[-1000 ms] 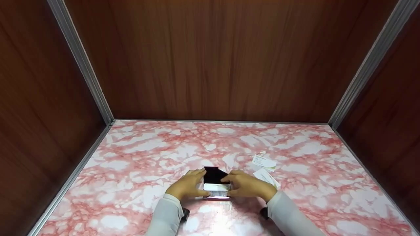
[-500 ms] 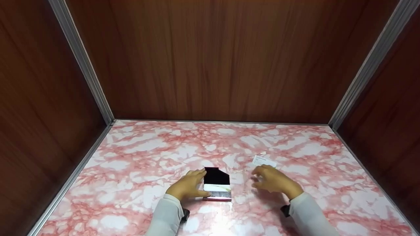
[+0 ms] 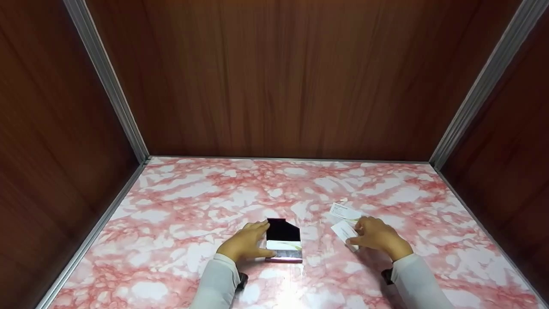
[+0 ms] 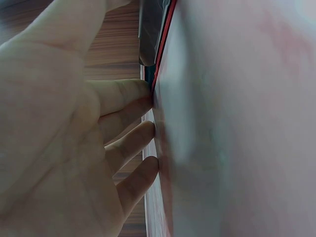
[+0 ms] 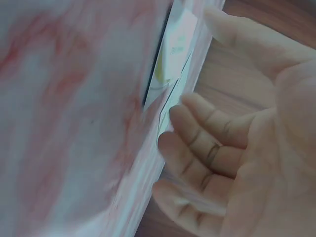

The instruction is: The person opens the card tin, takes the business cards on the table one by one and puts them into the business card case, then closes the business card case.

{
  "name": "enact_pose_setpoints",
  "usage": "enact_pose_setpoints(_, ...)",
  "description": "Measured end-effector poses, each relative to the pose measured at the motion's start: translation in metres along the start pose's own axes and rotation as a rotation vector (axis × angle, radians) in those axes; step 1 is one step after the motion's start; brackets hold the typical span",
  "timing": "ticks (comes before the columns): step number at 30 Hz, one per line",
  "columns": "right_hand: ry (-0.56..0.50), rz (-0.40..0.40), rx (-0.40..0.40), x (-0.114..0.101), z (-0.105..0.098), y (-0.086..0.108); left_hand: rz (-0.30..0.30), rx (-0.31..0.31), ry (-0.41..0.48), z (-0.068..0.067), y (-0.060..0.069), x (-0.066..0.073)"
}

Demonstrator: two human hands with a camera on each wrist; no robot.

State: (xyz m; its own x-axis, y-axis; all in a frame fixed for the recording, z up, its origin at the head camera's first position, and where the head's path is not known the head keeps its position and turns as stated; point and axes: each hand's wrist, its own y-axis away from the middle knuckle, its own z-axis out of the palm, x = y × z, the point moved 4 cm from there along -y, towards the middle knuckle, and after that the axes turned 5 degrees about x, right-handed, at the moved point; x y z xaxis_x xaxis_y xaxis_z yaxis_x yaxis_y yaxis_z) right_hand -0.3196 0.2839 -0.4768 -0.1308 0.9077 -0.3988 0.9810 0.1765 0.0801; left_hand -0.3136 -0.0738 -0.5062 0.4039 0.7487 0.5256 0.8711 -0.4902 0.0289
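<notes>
A flat case [image 3: 283,231], black at the back with a white card [image 3: 284,245] showing across it and a reddish front rim, lies on the table. My left hand [image 3: 243,243] holds it by its left side, thumb at the front corner and fingers at the back one. In the left wrist view, fingertips meet the case's thin red edge [image 4: 165,37]. My right hand [image 3: 379,237] is over the nearer business card [image 3: 344,231], thumb and bent fingers apart around its right part. In the right wrist view, that card [image 5: 174,52] lies beyond the loosely bent fingers.
A second business card [image 3: 344,212] lies just behind the nearer one, partly overlapped. The red-and-white marbled table [image 3: 193,206] is bounded by brown wood-grain panels [image 3: 274,86] at the back and both sides, with metal framing at the corners.
My right hand has left the case's right side and moved right to the nearer business card. My left hand and the case have stayed in place.
</notes>
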Motion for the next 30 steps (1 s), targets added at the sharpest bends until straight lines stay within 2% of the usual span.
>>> enact_pose_setpoints(5, 0.021, 0.066, -0.054, 0.0054, 0.0016, -0.0003, -0.004, -0.001, 0.003, 0.0006, -0.0011, -0.0013)
enact_pose_setpoints(15, 0.017, 0.058, -0.048, 0.0066, 0.0034, -0.0009, 0.008, 0.005, -0.003, 0.0003, -0.0018, -0.0011)
enact_pose_setpoints(30, -0.091, 0.021, -0.079, 0.0049, 0.0045, 0.0004, -0.002, 0.008, 0.031, -0.0011, 0.0013, 0.0008)
